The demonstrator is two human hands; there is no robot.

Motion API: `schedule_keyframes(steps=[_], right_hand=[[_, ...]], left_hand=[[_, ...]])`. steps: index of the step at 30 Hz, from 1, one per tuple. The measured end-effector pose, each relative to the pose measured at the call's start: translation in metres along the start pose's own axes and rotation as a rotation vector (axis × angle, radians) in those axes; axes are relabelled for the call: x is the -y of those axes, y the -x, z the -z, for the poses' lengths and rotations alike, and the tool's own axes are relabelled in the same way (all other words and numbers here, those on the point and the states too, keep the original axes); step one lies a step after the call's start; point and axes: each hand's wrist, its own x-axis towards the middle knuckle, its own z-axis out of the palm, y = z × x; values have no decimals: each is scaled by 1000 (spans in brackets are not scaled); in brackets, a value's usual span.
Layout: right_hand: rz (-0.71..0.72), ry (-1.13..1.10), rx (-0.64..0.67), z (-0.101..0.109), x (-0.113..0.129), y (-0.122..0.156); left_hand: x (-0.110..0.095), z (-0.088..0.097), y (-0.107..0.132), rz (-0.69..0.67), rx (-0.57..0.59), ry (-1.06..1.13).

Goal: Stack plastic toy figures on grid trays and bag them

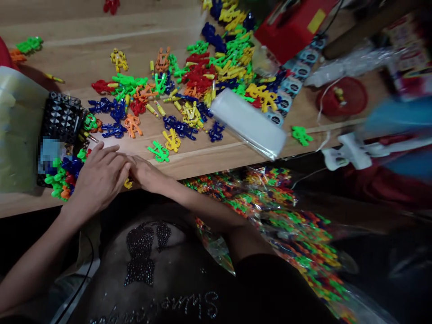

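My left hand (101,175) and my right hand (145,173) meet at the front edge of the table. The left fingers are bent and pressed together over the right fingertips, and whatever they hold is hidden. My right hand reaches in from the right, its fingers mostly covered by the left. A small yellow plastic piece (128,183) peeks out just under the hands. Beside the left wrist lies a heap of green, blue and red plastic toy figures (60,177). Behind it stands a black patterned plastic basket (62,114).
Many coloured toy figures (192,74) and yellow sticks (153,110) are strewn over the table. A stack of clear plastic bags (249,123) lies at the edge. A red box (290,29) and red dish (342,99) stand right. Filled bags (286,216) lie below.
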Motion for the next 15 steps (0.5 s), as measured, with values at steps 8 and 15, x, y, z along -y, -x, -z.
schedule_keyframes(steps=[8, 15], right_hand=[[-288, 149, -491, 121, -60, 27], [-510, 457, -547, 203, -124, 30]], left_hand=[[-3, 3, -3, 36, -31, 8], [-2, 2, -2, 15, -17, 11]])
